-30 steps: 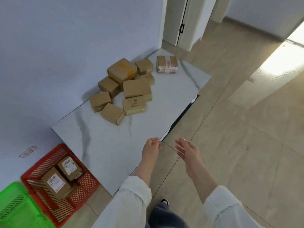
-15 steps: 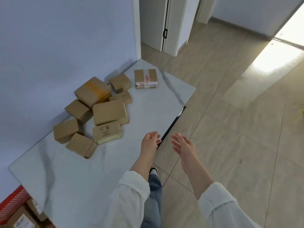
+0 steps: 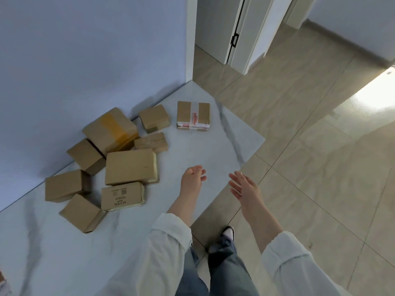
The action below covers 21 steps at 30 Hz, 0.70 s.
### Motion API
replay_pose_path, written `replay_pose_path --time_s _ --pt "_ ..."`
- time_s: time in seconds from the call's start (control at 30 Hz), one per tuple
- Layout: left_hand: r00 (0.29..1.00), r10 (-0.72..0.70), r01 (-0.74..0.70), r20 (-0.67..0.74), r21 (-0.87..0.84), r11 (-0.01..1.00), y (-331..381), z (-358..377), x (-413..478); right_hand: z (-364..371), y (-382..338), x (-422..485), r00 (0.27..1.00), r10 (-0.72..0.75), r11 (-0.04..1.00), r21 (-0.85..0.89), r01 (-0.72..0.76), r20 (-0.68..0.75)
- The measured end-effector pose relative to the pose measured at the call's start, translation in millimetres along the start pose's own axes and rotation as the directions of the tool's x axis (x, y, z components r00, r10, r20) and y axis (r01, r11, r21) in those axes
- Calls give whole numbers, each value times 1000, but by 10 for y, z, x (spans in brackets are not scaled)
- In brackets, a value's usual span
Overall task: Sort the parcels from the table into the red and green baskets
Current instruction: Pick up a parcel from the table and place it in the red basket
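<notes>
Against the pale blue wall, on the white marbled table, eight brown cardboard parcels are gathered in a loose cluster, several touching or leaning on one another. A ninth parcel, bound with red-and-white tape, is set apart from them near the table's far corner. Nearest the person, a wide flat parcel and a parcel printed with black lettering are laid side by side, and the boxes closer to the wall are screened behind them, among them a yellow-taped parcel propped at a tilt. The left hand is held above the table near its front edge, just right of the flat parcel, fingers loosely curled and nothing gripped. The right hand is held out past the table's edge over the beige tiled floor, fingers spread and straight, also holding nothing. White sleeves, blue jeans and one shoe are seen below. A white door is seen beyond the table's far end.
</notes>
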State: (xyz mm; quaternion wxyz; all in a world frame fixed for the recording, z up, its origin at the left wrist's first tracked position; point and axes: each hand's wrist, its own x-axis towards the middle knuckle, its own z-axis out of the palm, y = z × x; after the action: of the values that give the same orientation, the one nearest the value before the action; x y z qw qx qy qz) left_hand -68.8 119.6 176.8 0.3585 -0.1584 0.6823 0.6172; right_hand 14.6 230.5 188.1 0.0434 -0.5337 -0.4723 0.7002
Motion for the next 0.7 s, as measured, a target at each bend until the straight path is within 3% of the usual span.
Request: replay_pose_path --time_s 0.47,0.7 --pt "968 -122 67 -221 -240 968 305 761 774 -67 -1108 1449 985 18 982 -189 15 172" --pt "929 -153 56 -338 -280 958 478 649 1254 472 -1306 1996 967 90 945 -328 -6 240"
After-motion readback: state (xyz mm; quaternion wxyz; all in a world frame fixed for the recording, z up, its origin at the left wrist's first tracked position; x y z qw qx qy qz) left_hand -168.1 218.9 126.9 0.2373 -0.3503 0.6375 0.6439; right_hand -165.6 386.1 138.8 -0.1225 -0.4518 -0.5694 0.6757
